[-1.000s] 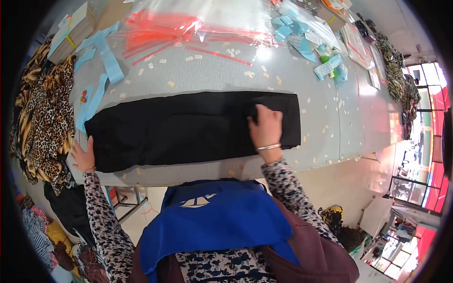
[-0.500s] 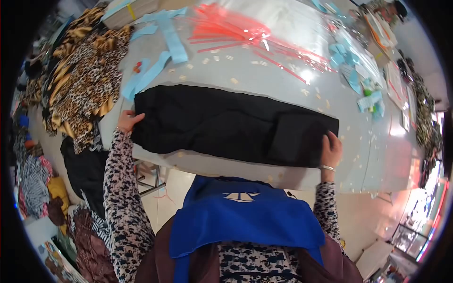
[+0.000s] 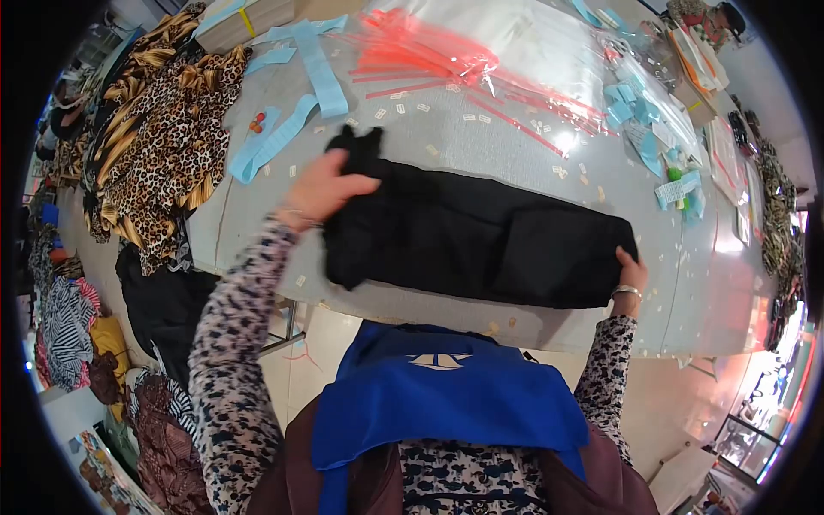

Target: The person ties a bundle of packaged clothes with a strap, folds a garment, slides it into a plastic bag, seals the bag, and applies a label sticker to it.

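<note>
A black folded garment (image 3: 446, 232) lies lengthwise across the grey table (image 3: 412, 137) in front of me. My left hand (image 3: 322, 190) is closed on its left end, and that end is bunched and lifted, slightly blurred. At the garment's right edge, my right hand (image 3: 633, 273) grips the cloth, with the thumb on top and the other fingers hidden beneath. A squarish folded layer of the same black cloth lies on the right half.
Clear plastic bags with red edges (image 3: 429, 51) lie at the back. Light blue strips (image 3: 318, 73) and leopard-print fabric (image 3: 172, 129) are on the left. Blue scraps (image 3: 631, 107) lie at the back right, near a co-worker (image 3: 708, 21). Small paper labels are scattered about.
The view has swung left. My left hand has taken up the garment's left end and brought it inward, to the right. My right hand has moved to the right edge and closed on it.
</note>
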Motion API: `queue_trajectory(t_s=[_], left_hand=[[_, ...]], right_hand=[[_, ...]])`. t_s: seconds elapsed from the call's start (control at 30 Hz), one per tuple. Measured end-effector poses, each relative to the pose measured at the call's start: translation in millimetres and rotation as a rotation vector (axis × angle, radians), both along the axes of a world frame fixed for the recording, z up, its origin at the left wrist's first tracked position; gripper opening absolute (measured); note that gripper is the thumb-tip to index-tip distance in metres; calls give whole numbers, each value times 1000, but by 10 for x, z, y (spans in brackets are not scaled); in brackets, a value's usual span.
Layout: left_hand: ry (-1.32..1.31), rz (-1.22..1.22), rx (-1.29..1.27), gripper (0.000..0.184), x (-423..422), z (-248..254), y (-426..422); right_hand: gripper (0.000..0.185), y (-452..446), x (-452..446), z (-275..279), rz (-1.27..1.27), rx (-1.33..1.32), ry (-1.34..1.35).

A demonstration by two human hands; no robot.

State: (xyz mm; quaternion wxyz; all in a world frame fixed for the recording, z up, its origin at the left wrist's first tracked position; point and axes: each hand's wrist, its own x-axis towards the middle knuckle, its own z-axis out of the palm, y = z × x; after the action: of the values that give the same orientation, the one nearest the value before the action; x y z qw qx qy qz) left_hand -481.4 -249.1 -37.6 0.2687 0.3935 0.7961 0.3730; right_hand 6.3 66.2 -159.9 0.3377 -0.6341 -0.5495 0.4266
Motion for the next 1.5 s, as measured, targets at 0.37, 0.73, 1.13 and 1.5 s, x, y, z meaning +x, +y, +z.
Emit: queue_trajectory(t_s=[0.37, 0.73, 1.13, 1.5], left_hand=[[843, -166, 335, 32, 972, -838, 1205], [273, -231, 2, 26, 937, -1454, 350], [401, 12, -327, 33, 770, -780, -1001], [803, -138, -301, 83, 1196, -1019, 150]], right_hand=[[22, -855, -1730, 1944, 251, 855, -288], [48, -2227, -1720, 66, 1189, 748, -599], [16, -1893, -2127, 356, 1633, 400, 222], [58, -153, -3443, -159, 789, 712, -495]])
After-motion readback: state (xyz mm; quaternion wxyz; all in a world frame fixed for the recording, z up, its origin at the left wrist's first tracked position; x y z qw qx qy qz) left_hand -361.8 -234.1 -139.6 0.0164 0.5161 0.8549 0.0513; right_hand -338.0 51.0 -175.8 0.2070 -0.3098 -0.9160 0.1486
